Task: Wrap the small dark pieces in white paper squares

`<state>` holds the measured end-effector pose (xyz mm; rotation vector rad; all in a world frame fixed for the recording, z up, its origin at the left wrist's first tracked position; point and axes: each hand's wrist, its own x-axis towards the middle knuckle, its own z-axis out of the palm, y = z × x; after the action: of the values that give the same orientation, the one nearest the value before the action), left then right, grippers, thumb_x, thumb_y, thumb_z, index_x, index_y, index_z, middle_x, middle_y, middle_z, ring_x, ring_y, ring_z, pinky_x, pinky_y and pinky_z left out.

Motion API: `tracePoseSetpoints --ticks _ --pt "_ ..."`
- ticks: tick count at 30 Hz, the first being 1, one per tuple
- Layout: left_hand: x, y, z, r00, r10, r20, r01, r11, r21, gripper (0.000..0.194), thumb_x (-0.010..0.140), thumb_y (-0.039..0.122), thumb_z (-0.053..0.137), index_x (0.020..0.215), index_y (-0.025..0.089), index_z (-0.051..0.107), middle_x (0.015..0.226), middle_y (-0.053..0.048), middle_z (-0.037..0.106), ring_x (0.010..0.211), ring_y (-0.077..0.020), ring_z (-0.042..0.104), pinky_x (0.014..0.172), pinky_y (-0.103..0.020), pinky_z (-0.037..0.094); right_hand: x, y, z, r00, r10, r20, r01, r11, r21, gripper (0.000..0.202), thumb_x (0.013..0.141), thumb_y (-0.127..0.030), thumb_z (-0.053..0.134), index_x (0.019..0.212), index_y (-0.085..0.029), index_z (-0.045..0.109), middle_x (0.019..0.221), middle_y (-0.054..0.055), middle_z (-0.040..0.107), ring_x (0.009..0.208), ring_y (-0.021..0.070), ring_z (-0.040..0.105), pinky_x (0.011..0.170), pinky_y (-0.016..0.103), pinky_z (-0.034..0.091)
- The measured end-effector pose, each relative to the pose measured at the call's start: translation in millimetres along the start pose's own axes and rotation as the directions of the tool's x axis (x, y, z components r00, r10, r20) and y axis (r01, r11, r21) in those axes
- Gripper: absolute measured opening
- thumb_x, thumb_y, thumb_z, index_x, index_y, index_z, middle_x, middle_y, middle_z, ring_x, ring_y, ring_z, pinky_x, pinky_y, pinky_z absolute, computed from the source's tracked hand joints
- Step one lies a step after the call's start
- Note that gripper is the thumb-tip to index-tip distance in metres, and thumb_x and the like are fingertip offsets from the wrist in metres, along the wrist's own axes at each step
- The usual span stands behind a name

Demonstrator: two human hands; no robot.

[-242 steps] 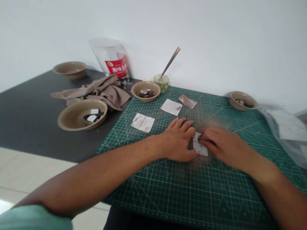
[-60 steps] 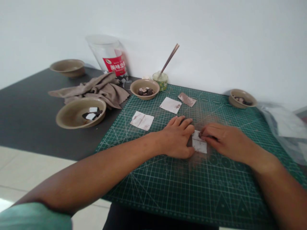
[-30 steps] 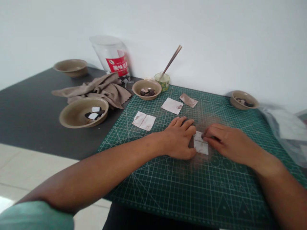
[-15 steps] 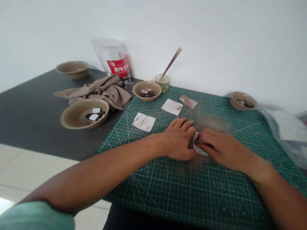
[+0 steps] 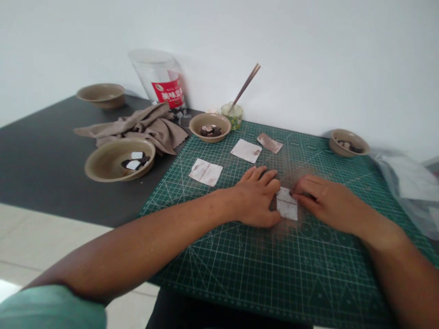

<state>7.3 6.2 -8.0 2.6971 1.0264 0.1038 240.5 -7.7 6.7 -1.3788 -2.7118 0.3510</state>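
Observation:
My left hand (image 5: 259,196) lies flat with its fingers spread on the green cutting mat (image 5: 247,269), pressing at the left edge of a white paper square (image 5: 287,209). A brown line crosses that square. At its right edge, my right hand (image 5: 317,198) is closed in a pinch on a small dark piece (image 5: 292,193), mostly hidden by the fingertips. Brown smudges surround the square on the mat. Further back lie two white squares with brown marks, one at left (image 5: 206,172) and one in the middle (image 5: 246,151), beside a brownish piece of paper (image 5: 270,143).
A bowl with dark pieces (image 5: 210,128) and a green-patterned cup (image 5: 233,119) holding chopsticks (image 5: 246,87) stand by the wall. Another bowl (image 5: 349,143) is at right, near clear plastic (image 5: 408,187). Leftward are a bowl (image 5: 103,160), a cloth (image 5: 137,125), a jar (image 5: 161,77) and a far bowl (image 5: 103,95).
My right hand has moved off the paper square to its right edge, uncovering the square and its brown line. My left hand stays in place.

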Motion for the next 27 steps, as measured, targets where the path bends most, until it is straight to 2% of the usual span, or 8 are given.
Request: tracePoseSetpoints --ticks 3,5,9,15,18,20,24,27 --pt "-0.3 -0.1 0.0 1.000 0.017 -0.008 -0.017 1.000 -0.001 0.058 0.087 0.053 0.052 0.129 0.013 0.048 0.161 -0.020 0.032 0.150 -0.0426 0.023 0.120 -0.054 0.020 -1.4 -3.9 -1.8 0.987 -0.120 0.107 0.111 0.990 0.091 0.015 0.100 -0.025 0.050 0.089 -0.022 0.061 0.091 0.004 0.063 0.080 0.0188 0.060 0.071 0.033 0.046" --pt "-0.3 -0.4 0.5 1.000 0.018 -0.014 -0.018 1.000 -0.001 0.060 0.087 0.054 0.052 0.130 0.012 0.048 0.160 -0.020 0.033 0.150 -0.0425 0.024 0.120 -0.054 0.021 -0.1 -6.9 0.1 0.981 -0.163 0.105 0.150 0.981 0.126 0.015 0.100 -0.024 0.049 0.093 -0.022 0.062 0.094 0.004 0.064 0.083 0.0190 0.061 0.073 0.033 0.047" --pt "0.0 -0.6 1.3 1.000 0.003 -0.012 -0.003 1.000 -0.005 0.059 0.088 0.054 0.052 0.130 0.014 0.048 0.161 -0.020 0.032 0.150 -0.0424 0.023 0.120 -0.055 0.019 1.5 -3.3 3.3 0.999 -0.037 -0.029 0.037 0.999 0.017 0.016 0.100 -0.027 0.049 0.095 -0.021 0.063 0.094 0.006 0.065 0.086 0.0221 0.062 0.076 0.036 0.047" --pt "-0.3 0.2 0.5 1.000 0.014 -0.010 -0.014 1.000 0.009 0.060 0.088 0.054 0.052 0.131 0.013 0.048 0.160 -0.019 0.033 0.150 -0.0420 0.024 0.120 -0.054 0.020 0.4 -6.2 1.9 0.983 -0.159 0.089 0.154 0.986 0.060 0.017 0.101 -0.023 0.046 0.097 -0.022 0.062 0.096 0.005 0.064 0.083 0.0193 0.062 0.074 0.033 0.047" --pt "-0.4 0.4 -0.1 1.000 0.002 -0.008 -0.002 1.000 0.011 0.059 0.088 0.053 0.053 0.130 0.013 0.048 0.161 -0.019 0.032 0.150 -0.0420 0.024 0.120 -0.054 0.019 1.4 -3.1 3.1 0.998 -0.055 0.003 0.055 0.998 -0.034 0.018 0.102 -0.028 0.045 0.097 -0.021 0.061 0.097 0.006 0.063 0.086 0.0216 0.062 0.074 0.035 0.047" --pt "-0.4 0.4 -0.4 1.000 0.000 0.000 0.000 1.000 0.001 0.059 0.088 0.053 0.052 0.131 0.013 0.048 0.161 -0.020 0.031 0.150 -0.0426 0.022 0.120 -0.055 0.019 0.4 0.6 3.1 1.000 -0.003 -0.002 0.003 0.997 -0.077 0.018 0.102 -0.030 0.046 0.093 -0.021 0.059 0.094 0.006 0.062 0.083 0.0216 0.061 0.072 0.035 0.046" --pt "-0.5 -0.1 0.4 1.000 0.009 -0.002 -0.009 1.000 -0.016 0.059 0.089 0.055 0.050 0.131 0.013 0.048 0.161 -0.019 0.031 0.151 -0.0423 0.022 0.121 -0.055 0.019 -1.5 -3.7 3.4 0.993 -0.097 0.069 0.099 0.995 -0.024 0.015 0.101 -0.026 0.046 0.092 -0.021 0.057 0.096 0.006 0.061 0.078 0.0188 0.060 0.071 0.034 0.047" --pt "-0.3 -0.9 1.7 1.000 0.009 -0.014 -0.009 1.000 -0.013 0.060 0.088 0.054 0.052 0.131 0.013 0.047 0.161 -0.019 0.032 0.150 -0.0426 0.023 0.121 -0.055 0.019 0.6 -8.7 4.8 0.986 -0.159 0.054 0.158 0.987 0.014 0.014 0.101 -0.023 0.045 0.097 -0.021 0.058 0.097 0.006 0.062 0.082 0.0190 0.061 0.073 0.034 0.047"
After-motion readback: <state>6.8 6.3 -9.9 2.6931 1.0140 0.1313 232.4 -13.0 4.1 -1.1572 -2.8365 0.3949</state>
